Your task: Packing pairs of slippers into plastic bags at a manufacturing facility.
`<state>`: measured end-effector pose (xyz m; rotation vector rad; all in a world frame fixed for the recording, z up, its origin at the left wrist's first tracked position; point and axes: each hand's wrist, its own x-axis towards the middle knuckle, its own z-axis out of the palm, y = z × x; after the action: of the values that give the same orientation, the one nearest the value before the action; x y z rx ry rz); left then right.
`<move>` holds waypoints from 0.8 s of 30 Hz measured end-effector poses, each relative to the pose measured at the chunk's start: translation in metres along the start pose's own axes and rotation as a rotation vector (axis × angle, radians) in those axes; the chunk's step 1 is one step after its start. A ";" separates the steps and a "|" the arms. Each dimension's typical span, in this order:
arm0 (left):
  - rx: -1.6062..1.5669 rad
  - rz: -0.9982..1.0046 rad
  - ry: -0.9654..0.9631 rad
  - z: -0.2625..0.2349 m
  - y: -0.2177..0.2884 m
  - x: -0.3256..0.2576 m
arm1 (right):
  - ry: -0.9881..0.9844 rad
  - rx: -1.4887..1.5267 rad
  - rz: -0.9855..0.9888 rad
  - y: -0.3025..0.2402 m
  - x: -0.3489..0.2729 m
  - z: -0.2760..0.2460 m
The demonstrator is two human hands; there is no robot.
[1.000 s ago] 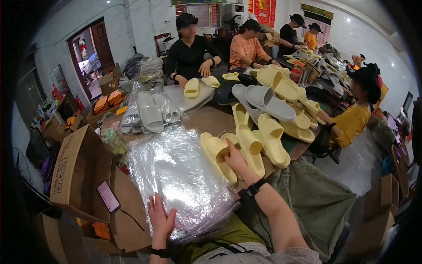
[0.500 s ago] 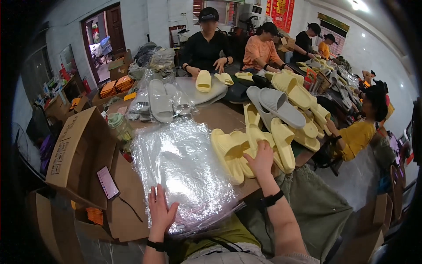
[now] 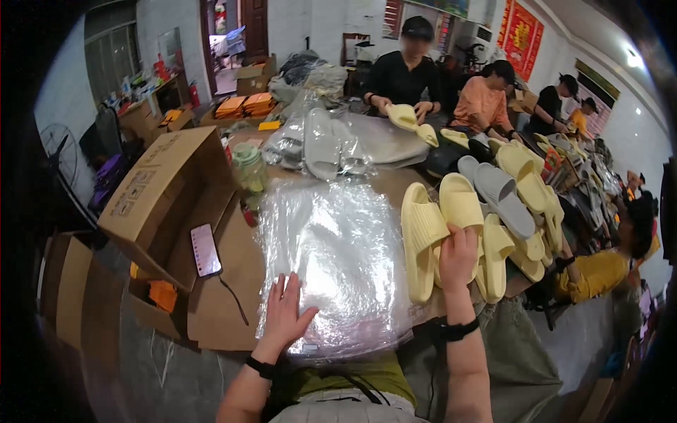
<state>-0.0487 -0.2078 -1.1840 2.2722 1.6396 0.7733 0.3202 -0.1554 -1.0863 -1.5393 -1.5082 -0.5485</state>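
Note:
My left hand (image 3: 285,312) lies with its fingers spread on a stack of clear plastic bags (image 3: 345,240) in front of me. To the right of the stack, my right hand (image 3: 460,255) is closed on the near part of a pale yellow slide slipper (image 3: 461,199). The fingers partly cover its heel end. Just left of it lies another yellow slipper (image 3: 416,247), toe away from me. More yellow slippers (image 3: 496,257) are bunched against the right side of my hand. A grey slipper (image 3: 503,199) rests behind them on the pile.
At left stands an open cardboard box (image 3: 166,204), with a phone (image 3: 205,250) on cardboard beside it. A green jar (image 3: 249,168) and bagged grey slippers (image 3: 323,144) sit behind the bags. Across the table a person in black (image 3: 405,77) holds a yellow slipper; other people work at right.
My view has swung left. My right hand has closed on a yellow slipper, which now stands apart from its neighbour. The person opposite has picked up a yellow slipper. My left hand stays on the bags.

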 end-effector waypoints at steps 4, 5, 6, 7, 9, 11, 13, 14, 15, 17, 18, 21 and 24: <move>0.030 0.022 0.004 -0.002 -0.003 -0.002 | -0.041 0.075 -0.112 -0.072 0.012 -0.030; 0.039 0.023 -0.001 -0.001 -0.005 -0.002 | -0.110 0.143 -0.113 -0.086 0.011 -0.032; 0.047 0.022 -0.005 -0.001 -0.006 -0.003 | -0.179 0.212 -0.116 -0.100 0.011 -0.033; 0.025 0.005 -0.024 0.000 -0.006 -0.001 | -0.311 0.213 -0.098 -0.110 0.008 -0.032; 0.022 0.002 -0.030 -0.001 -0.003 0.001 | -0.336 0.255 -0.117 -0.123 -0.007 -0.010; 0.007 -0.001 -0.029 -0.002 0.001 0.000 | -0.355 0.302 -0.138 -0.127 -0.022 0.015; 0.018 -0.005 -0.026 0.000 0.000 -0.001 | -0.516 0.407 -0.107 -0.126 -0.039 0.034; 0.026 -0.005 -0.025 0.001 -0.001 -0.001 | -0.514 0.408 -0.109 -0.124 -0.046 0.038; 0.042 -0.009 -0.024 0.002 -0.001 -0.002 | -0.518 0.488 -0.030 -0.124 -0.053 0.039; 0.036 -0.014 -0.013 0.001 -0.002 -0.003 | -0.573 0.497 0.160 -0.120 -0.064 0.038; 0.031 -0.017 -0.007 0.002 -0.002 -0.004 | -0.580 0.498 0.157 -0.122 -0.064 0.034; 0.058 -0.016 -0.015 -0.002 -0.001 -0.004 | -0.683 0.373 0.110 -0.121 -0.070 0.030; 0.043 -0.002 0.009 -0.001 0.000 -0.003 | -0.621 0.294 -0.108 -0.121 -0.074 0.044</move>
<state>-0.0500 -0.2106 -1.1840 2.2983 1.6782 0.7566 0.1818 -0.1773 -1.1352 -1.4658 -2.0379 0.1187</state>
